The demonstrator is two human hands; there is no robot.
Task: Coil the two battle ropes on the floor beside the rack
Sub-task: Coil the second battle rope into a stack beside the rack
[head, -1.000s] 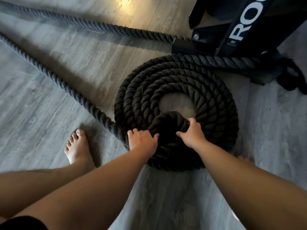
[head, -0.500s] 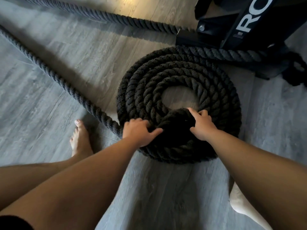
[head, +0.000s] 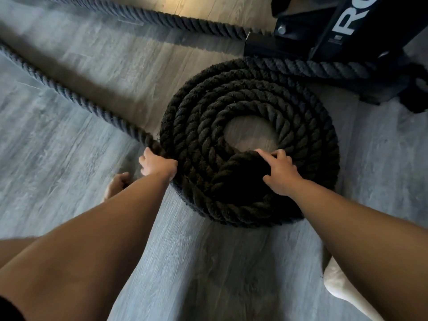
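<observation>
Both arms are bare and extended forward and down, nearly straight. The left hand is closed, palm down, knuckles uppermost, fingers curled under and out of sight. The right hand is spread, palm down, fingers bent and pressing, thumb held out to the side. A bare left foot shows beneath the left forearm.

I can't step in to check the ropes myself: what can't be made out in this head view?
- Far ends of the loose rope and second rope: cut off by the left and top edges.
- Rack: cropped by the top edge; lettering partial.
- Left hand fingers: curled under the rope, grip hidden.
- Coil under the right hand: too dark to separate the turns.
</observation>
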